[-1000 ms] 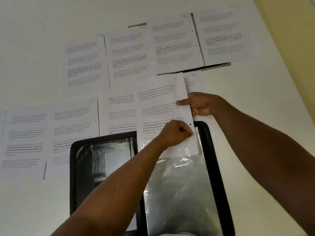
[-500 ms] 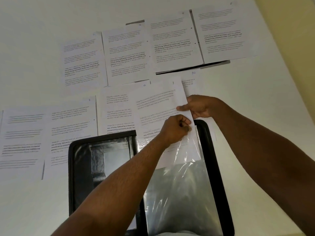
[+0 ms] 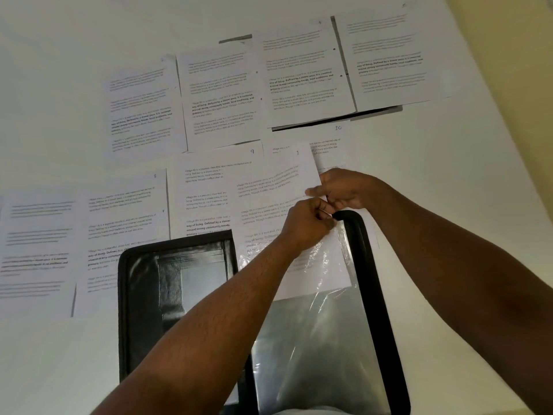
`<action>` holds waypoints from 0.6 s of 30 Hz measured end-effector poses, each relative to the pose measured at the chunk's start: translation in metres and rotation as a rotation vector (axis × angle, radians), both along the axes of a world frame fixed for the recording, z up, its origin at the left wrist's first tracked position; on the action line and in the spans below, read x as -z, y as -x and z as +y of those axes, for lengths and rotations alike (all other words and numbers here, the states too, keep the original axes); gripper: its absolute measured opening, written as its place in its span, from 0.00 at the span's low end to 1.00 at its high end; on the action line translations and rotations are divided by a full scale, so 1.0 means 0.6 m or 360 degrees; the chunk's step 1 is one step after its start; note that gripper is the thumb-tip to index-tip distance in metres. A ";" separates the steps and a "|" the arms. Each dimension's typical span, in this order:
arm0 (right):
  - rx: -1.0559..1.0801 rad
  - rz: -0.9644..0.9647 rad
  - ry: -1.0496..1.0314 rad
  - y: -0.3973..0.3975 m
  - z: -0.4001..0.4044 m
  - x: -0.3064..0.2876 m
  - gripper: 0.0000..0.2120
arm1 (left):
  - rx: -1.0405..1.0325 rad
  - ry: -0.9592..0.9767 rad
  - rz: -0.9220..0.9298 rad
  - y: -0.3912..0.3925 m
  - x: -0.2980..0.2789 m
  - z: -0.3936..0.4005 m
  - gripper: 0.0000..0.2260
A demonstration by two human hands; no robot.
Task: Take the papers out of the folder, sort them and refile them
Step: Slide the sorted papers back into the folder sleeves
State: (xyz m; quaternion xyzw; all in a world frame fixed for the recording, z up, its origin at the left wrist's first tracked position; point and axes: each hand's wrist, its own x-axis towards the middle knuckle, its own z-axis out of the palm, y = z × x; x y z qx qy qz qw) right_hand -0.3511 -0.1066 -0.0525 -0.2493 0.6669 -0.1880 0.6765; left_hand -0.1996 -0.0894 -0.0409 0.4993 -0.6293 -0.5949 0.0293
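A black folder lies open on the white table, its clear plastic sleeve on the right half. A printed sheet marked 1 sits partway inside the sleeve, its upper part sticking out over the folder's top edge. My left hand pinches the sleeve's top edge at the sheet's right side. Just beyond it, my right hand pinches the sheet's right edge. Several other printed sheets lie spread in two rows on the table, among them sheet 9 and sheet 8.
The back row of sheets reaches to the table's far right, partly over a dark flat object. A yellow wall runs along the right side. Sheet 10 lies under the held sheet.
The held sheet has slid further down into the sleeve. Both hands stay at its right edge and have come closer together.
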 end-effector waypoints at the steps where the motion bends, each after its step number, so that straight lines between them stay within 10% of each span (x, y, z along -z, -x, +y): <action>1: -0.0119 0.0036 -0.0024 -0.001 0.002 -0.003 0.06 | 0.0005 0.0035 -0.0010 0.001 0.001 0.000 0.07; 12: -0.0461 0.0236 -0.0185 0.030 0.004 -0.002 0.14 | -0.0086 0.0022 0.0051 -0.005 -0.004 0.005 0.07; 18: -0.0534 0.0272 -0.0179 0.037 0.011 -0.004 0.18 | 0.0469 0.0295 -0.0266 -0.061 -0.005 -0.024 0.17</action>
